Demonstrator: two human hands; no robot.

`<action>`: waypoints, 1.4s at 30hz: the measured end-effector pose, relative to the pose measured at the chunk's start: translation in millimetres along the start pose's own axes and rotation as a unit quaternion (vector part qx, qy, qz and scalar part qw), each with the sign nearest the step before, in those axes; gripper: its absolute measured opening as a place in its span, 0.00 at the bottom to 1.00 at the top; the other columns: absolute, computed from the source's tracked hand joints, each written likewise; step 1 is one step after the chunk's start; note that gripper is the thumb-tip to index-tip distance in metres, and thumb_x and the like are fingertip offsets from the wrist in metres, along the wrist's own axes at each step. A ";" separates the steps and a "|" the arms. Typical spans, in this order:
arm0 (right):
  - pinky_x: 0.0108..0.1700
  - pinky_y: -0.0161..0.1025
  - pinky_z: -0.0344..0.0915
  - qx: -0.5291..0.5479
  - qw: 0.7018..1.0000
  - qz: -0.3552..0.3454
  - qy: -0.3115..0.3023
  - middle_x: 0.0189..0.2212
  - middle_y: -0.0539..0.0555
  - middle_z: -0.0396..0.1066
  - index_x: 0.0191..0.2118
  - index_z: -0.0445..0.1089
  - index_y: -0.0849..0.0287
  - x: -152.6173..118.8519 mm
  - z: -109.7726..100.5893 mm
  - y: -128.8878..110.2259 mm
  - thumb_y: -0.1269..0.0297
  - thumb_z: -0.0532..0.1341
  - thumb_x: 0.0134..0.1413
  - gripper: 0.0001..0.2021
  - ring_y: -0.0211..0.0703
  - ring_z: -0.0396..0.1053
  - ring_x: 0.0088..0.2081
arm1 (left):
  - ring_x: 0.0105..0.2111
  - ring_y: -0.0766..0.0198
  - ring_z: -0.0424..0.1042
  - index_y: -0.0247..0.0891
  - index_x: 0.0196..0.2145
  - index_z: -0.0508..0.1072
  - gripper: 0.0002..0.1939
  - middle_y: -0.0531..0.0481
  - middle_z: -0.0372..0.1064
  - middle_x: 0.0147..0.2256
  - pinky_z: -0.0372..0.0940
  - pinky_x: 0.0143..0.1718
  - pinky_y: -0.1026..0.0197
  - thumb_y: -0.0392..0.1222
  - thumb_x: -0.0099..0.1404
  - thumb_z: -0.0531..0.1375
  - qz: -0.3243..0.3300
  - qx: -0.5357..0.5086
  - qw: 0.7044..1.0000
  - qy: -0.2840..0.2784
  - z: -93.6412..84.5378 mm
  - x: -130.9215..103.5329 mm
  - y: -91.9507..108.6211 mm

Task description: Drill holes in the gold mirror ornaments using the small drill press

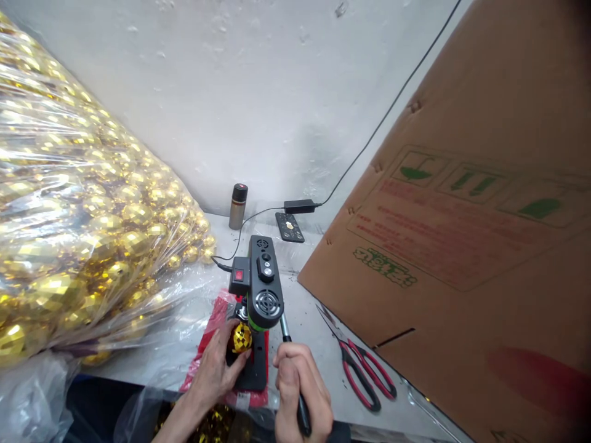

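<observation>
A small black bench drill press (265, 280) with a red switch stands on a red plastic sheet (207, 344). Beneath its head, my left hand (219, 360) pinches a gold faceted ball (242, 338) between thumb and fingers, just above the black base (253, 375). Whether the drill's tip touches the ball is hidden by the head. My right hand (302, 387) is wrapped around the black grip of the press's lever (303, 415), which points down toward me.
Clear plastic bags of gold balls (106, 227) fill the left side. A large cardboard box (462, 203) leans in from the right, beside red-handled scissors (357, 363). Behind the press are a bottle (237, 208), a power adapter (299, 206) with its cord, and a dark phone-like slab (290, 228).
</observation>
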State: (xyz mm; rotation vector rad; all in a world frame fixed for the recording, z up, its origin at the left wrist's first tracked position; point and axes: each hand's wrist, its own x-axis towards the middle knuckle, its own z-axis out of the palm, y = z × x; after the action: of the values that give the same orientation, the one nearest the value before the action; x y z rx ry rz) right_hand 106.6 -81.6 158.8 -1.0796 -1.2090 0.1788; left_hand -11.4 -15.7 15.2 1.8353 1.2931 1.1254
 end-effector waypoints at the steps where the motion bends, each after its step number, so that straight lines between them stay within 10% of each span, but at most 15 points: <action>1: 0.33 0.35 0.61 -0.001 1.000 0.003 0.000 0.28 0.48 0.63 0.30 0.63 0.55 0.1 0.1 -0.8 0.77 0.52 0.71 0.16 0.36 0.63 0.29 | 0.55 0.42 0.78 0.39 0.59 0.72 0.25 0.35 0.77 0.54 0.74 0.56 0.41 0.49 0.66 0.63 0.000 -0.003 1.000 -0.014 -1.8 0.4 0.6; 42: 0.44 0.38 0.64 -0.016 0.997 -0.031 0.064 0.28 0.45 0.64 0.28 0.60 0.55 -20.1 11.2 26.8 0.66 0.49 0.76 0.19 0.34 0.62 0.29 | 0.42 0.44 0.79 0.40 0.41 0.76 0.16 0.44 0.80 0.39 0.71 0.45 0.45 0.43 0.54 0.68 -0.026 0.075 0.996 -0.048 11.5 17.8 25.0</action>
State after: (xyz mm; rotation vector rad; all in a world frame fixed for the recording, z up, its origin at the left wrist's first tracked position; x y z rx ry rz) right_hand 100.3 -73.8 124.9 -1.0643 -1.1316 0.0417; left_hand 12.1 -7.2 36.3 1.9276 1.3924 0.9229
